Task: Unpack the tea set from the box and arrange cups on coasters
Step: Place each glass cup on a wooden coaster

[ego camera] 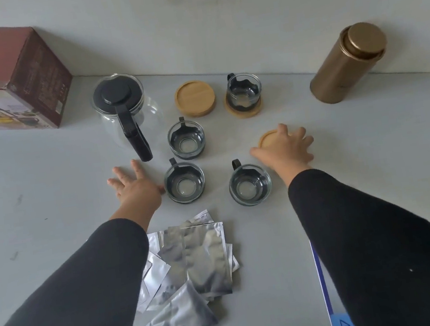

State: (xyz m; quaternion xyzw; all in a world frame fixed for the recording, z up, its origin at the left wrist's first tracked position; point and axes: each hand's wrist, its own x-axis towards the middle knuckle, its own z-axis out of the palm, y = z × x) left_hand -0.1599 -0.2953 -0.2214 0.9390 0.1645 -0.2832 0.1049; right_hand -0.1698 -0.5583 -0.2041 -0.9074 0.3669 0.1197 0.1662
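Coaster [267, 139] under your right hand [286, 148], its grip wide and flat, your left hand [135, 186] spread (holding nothing) beside a cup [184, 179], another cup [244, 91] already on its coaster [246, 110], box [3, 79] far left on the surface [355, 129].

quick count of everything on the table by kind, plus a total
glass cups: 4 (one on a coaster, three on the bare table)
bamboo coasters: 3 (one bare, one under a cup, one under the right hand)
glass teapot: 1
gold tea canister: 1
red cardboard box: 1
silver foil pouches: a pile, overlapping too much to count
total: 10, plus the pouches
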